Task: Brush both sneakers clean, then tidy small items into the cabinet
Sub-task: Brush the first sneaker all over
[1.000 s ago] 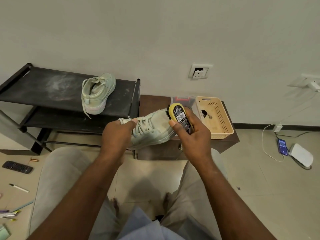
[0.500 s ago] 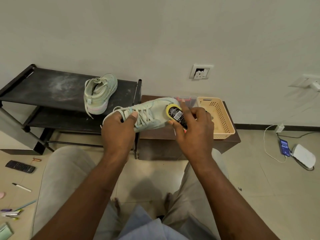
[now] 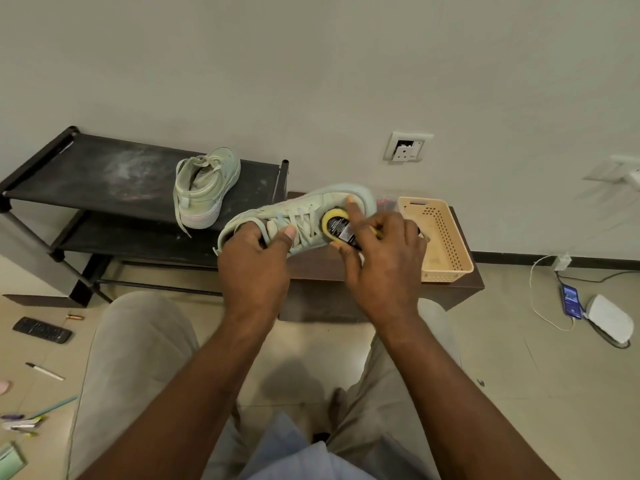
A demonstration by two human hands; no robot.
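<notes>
My left hand (image 3: 252,263) grips a pale green sneaker (image 3: 325,202) at its collar, thumb on the tongue, toe pointing right and up. My right hand (image 3: 382,258) holds a yellow-backed shoe brush (image 3: 337,225) with a black label against the sneaker's laces and toe area, index finger stretched onto the toe. The second pale green sneaker (image 3: 204,188) stands on the top shelf of a black shoe rack (image 3: 104,174).
A low brown cabinet (image 3: 464,284) behind my hands carries a beige perforated basket (image 3: 446,237). On the floor at left lie a remote (image 3: 41,330), a marker (image 3: 45,371), a small battery (image 3: 75,317) and pens (image 3: 20,422). A phone (image 3: 570,301) on a cable lies at right.
The sneaker has tilted so its toe points up and right, and the brush has slid from the toe end back onto the laces. My view has shifted slightly.
</notes>
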